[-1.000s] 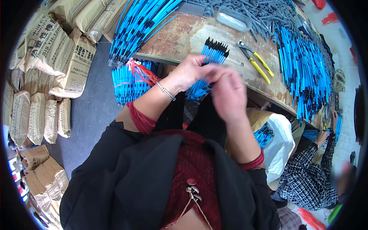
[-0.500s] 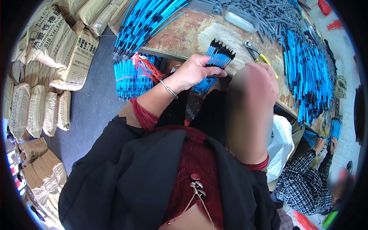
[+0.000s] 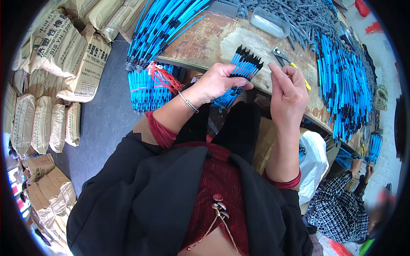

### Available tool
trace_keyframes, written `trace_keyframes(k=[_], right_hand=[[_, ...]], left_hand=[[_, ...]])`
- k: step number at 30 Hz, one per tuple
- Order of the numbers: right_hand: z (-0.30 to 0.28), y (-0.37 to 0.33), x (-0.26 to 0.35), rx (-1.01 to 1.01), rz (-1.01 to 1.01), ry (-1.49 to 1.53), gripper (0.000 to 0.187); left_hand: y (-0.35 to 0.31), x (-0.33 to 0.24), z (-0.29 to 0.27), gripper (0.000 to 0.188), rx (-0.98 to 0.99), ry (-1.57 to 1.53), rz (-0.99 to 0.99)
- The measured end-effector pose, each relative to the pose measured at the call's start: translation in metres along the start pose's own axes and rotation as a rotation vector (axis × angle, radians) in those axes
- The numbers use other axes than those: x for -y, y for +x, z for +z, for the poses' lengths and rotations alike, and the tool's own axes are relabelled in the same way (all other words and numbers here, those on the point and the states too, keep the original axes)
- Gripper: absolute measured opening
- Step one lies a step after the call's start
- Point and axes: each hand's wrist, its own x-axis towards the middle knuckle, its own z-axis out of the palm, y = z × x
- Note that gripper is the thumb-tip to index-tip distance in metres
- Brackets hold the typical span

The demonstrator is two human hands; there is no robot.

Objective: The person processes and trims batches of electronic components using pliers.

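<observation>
My left hand (image 3: pixel 226 81) is wrapped round a bundle of thin blue sticks (image 3: pixel 245 68) with pointed black tips, held over the near table edge. The tips point up and away from me; the bundle's other end shows below my hand. To the right, my right hand (image 3: pixel 291 91) is raised apart from the bundle. Its index finger reaches out toward the bundle and the other fingers are partly bent; I see nothing in them. Just beyond it, pliers with yellow handles (image 3: pixel 292 65) lie on the worn wooden table (image 3: pixel 200 40).
Loose blue sticks (image 3: pixel 341 85) pile up at the right, more (image 3: pixel 166 30) at the far left. Grey plastic parts (image 3: pixel 299 21) lie around a clear tray (image 3: pixel 270 22). Red ties (image 3: pixel 164 77) hang near banded bundles (image 3: pixel 149 89). Paper sacks (image 3: pixel 55 47) stand left; a co-worker (image 3: pixel 341 209) sits right.
My right hand, blurred before, shows clearly now with its index finger stretched toward the bundle. My left hand keeps its hold, with the bundle almost in the same place.
</observation>
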Motion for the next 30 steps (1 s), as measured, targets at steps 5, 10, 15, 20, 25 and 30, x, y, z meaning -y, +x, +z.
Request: trace_keyframes(k=[5,10,15,20,25,30], right_hand=[[0.003,0.001,-0.002,-0.001,-0.021,-0.017,0.018],[0.005,0.002,-0.005,-0.013,-0.024,0.023,0.018],[0.006,0.003,-0.007,0.017,-0.053,-0.046,0.017],[0.014,0.002,-0.015,0.006,0.017,0.058,0.016],[0.012,0.006,-0.022,0.046,0.045,0.220,0.016],[0.005,0.017,-0.023,0.090,-0.052,0.110,0.016]], left_hand=[[0.000,-0.003,0.000,0.021,0.005,-0.034,-0.009],[0.000,-0.005,0.000,0.021,0.006,-0.062,-0.033],[0.002,0.003,-0.004,0.021,0.036,0.034,0.001],[0.001,0.001,-0.003,0.022,0.045,0.032,0.030],[0.002,-0.007,-0.001,0.021,0.025,-0.092,-0.059],[0.001,-0.008,-0.001,0.021,0.010,-0.117,-0.112]])
